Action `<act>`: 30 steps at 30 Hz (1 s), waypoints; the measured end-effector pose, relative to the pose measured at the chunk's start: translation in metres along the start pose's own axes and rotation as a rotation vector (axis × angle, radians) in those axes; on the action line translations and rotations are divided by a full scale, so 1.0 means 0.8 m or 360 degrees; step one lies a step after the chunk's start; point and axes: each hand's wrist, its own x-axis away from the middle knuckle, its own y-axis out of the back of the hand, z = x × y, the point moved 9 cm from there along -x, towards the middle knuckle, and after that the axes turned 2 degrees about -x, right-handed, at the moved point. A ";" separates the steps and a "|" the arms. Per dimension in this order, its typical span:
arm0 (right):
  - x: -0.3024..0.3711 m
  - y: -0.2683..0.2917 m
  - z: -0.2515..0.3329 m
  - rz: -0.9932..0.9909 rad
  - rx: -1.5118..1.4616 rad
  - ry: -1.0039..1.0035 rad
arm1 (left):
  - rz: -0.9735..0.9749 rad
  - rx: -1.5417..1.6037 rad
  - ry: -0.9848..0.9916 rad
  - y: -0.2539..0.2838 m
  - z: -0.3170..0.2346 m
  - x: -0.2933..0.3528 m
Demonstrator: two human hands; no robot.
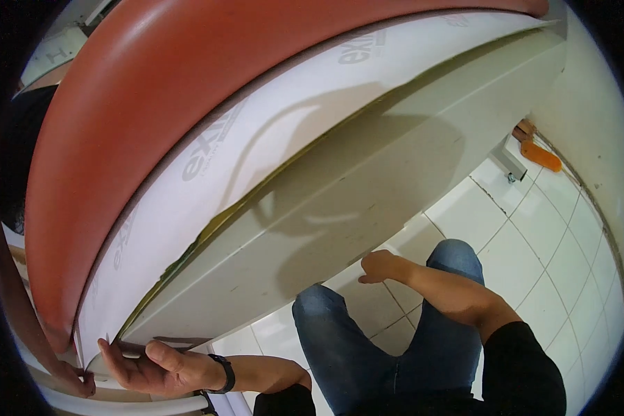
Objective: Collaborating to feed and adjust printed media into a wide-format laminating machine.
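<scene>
My left hand (161, 369), a dark band on its wrist, is at the lower left with the palm turned up. Its fingers are apart, and the fingertips meet the narrow end of a white printed sheet (270, 142). That sheet lies along a red-brown padded piece (139, 90); a yellow-green layer (256, 191) shows at its uneven edge. Below runs a long beige panel (353, 201). Beside its lower edge, above my knees, my right hand (377, 267) is curled closed; its fingers are partly hidden and what they hold, if anything, does not show.
Another person's hand (76, 380) is at the far left, close to the padded piece's end. On the white tiled floor (527, 243) lie an orange object (541, 156) and a brown piece (524, 130), near a metal leg (509, 161). A pale wall (596, 145) rises on the right.
</scene>
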 end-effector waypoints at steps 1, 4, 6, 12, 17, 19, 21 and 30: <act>0.004 0.016 0.007 -0.0229 -0.0093 0.0064 | 0.0007 0.0019 -0.0006 0.001 -0.001 -0.001; 0.004 0.011 0.010 -0.0019 0.0044 -0.0019 | 0.0020 0.0006 -0.0055 0.004 -0.005 -0.005; 0.000 0.008 0.006 -0.0003 0.0080 -0.0043 | 0.0018 0.0051 -0.0042 0.007 -0.005 -0.005; -0.003 0.002 0.013 -0.0027 0.0051 -0.0028 | 0.0007 0.0025 -0.0005 0.020 0.004 0.002; -0.009 0.002 -0.001 -0.0093 -0.0042 -0.0031 | -0.0103 0.0191 0.0009 0.001 0.004 0.000; -0.012 -0.002 0.006 -0.0031 0.0107 0.0069 | -0.0101 0.0187 0.0023 0.000 0.006 0.002; -0.011 -0.002 0.003 -0.0017 0.0073 0.0056 | -0.0099 0.0138 0.0000 0.000 0.004 0.003; -0.019 -0.006 0.003 -0.0094 0.0024 0.0061 | -0.0039 0.0099 -0.0022 0.000 0.004 0.003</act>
